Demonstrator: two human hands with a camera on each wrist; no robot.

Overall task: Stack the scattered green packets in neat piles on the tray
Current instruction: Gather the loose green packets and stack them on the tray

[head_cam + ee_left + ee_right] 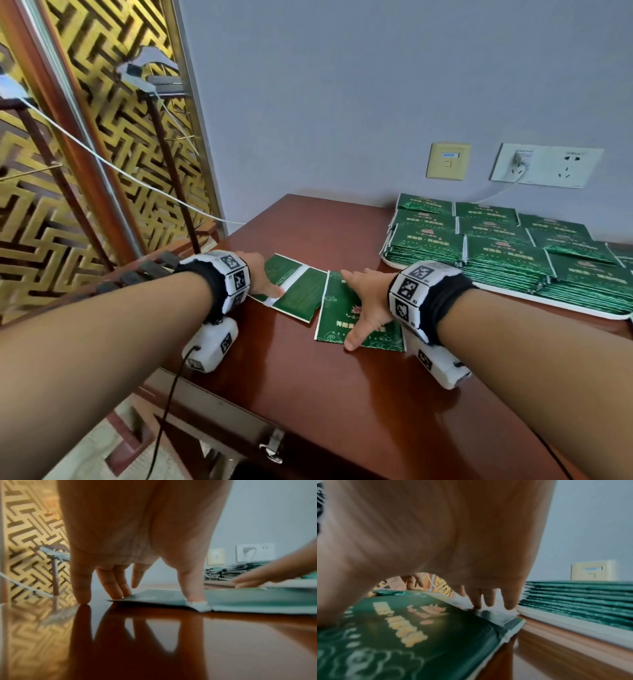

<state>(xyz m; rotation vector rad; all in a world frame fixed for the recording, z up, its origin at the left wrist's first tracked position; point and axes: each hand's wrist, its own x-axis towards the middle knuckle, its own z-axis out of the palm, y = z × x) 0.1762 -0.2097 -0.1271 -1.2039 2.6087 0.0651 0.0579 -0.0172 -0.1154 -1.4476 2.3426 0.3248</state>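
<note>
- Two loose packets lie flat on the table (308, 394), side by side, just left of the tray (513, 294).
- Left hand (262, 275) spread on the striped packet (301, 291): thumb on its white band, two fingertips at its far corner, little finger on bare wood. Nothing gripped.
- Right hand (368, 301) lies splayed across the printed packet (337, 325), thumb at the near edge, one fingertip (476, 605) on the far edge. Pressing, not pinching.
- Piles (496, 246) fill the tray in rows.
- Printed packet's long axis runs toward and away from the person; the tray lies to its right, so the right hand is the nearer carrier, likely first.
- Striped packet lies slanted; it probably needs turning to match the piles.
</note>
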